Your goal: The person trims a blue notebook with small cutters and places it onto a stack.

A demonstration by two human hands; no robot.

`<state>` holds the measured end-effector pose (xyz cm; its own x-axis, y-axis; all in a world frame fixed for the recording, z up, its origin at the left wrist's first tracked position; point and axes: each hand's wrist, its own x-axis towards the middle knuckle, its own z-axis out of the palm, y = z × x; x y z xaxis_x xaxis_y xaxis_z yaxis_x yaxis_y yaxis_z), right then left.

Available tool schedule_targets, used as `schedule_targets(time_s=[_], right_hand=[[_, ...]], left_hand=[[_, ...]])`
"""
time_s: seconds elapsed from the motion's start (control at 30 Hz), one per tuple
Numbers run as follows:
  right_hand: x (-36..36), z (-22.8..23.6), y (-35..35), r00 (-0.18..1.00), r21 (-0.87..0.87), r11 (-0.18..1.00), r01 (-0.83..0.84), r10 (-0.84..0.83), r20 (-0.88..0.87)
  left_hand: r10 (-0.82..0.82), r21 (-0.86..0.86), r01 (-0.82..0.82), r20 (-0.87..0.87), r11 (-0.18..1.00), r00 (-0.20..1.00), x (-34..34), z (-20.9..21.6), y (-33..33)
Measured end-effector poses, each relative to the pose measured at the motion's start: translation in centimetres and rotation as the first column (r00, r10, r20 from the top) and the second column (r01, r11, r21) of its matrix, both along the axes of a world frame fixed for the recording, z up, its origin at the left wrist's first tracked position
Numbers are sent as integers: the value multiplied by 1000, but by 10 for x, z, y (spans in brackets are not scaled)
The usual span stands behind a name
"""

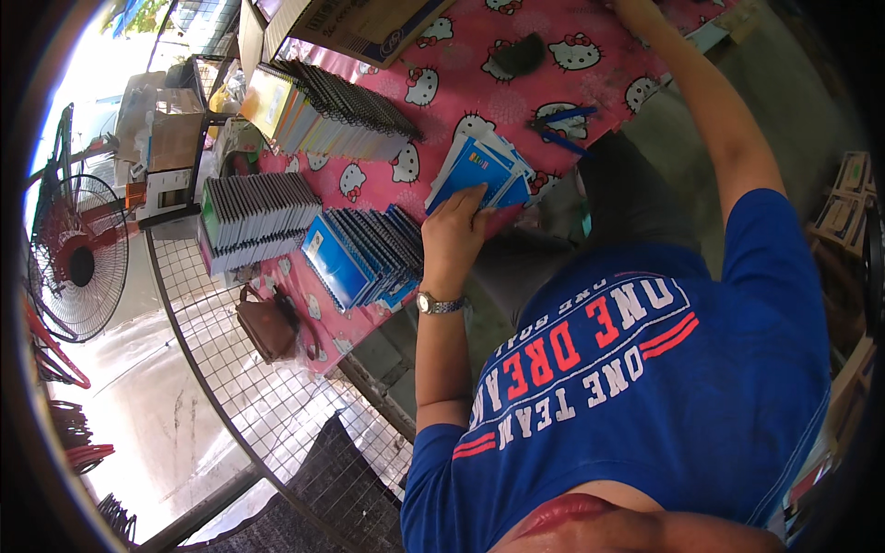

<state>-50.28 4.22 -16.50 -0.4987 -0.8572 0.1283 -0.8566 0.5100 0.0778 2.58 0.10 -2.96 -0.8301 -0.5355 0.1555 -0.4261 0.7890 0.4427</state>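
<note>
Blue printed notebook covers (487, 166) lie in a loose, fanned stack near the table's front edge. My left hand (458, 214), with a watch on its wrist, has its fingers closed over their near edge. My right arm stretches to the far right, where my right hand (634, 9) is cut by the upper border and its fingers are hidden. A blue-handled hand tool (564, 129), perhaps pliers, rests right of the covers. Beyond them lies a dark rounded piece (519, 57) of unclear kind. Left of my left hand stand blue spiral notebooks (359, 253) in a row.
Pink patterned cloth (355, 180) covers the table. More spiral notebooks stand in rows, some dark-coiled with yellow covers (323, 111), others grey and green (258, 217). A cardboard box (369, 28) sits behind. A brown bag (267, 324) lies at the left edge, beyond it a fan (81, 263).
</note>
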Motion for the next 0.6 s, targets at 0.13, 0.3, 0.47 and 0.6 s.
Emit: schedule_targets(time_s=[0.13, 0.3, 0.47, 0.6], right_hand=[[58, 24, -6, 989, -28, 993, -118, 120, 83], [72, -2, 10, 944, -302, 900, -315, 329, -4], [25, -17, -31, 607, -620, 784, 27, 480, 634], [4, -7, -52, -455, -696, 574, 431, 804, 382]], left_hand=[[42, -2, -42, -7, 999, 999, 10, -6, 1], [9, -10, -9, -12, 1000, 1000, 8, -4, -1], [-21, 13, 21, 53, 1000, 998, 4, 2, -4], [-40, -47, 45, 97, 998, 994, 3, 3, -4]])
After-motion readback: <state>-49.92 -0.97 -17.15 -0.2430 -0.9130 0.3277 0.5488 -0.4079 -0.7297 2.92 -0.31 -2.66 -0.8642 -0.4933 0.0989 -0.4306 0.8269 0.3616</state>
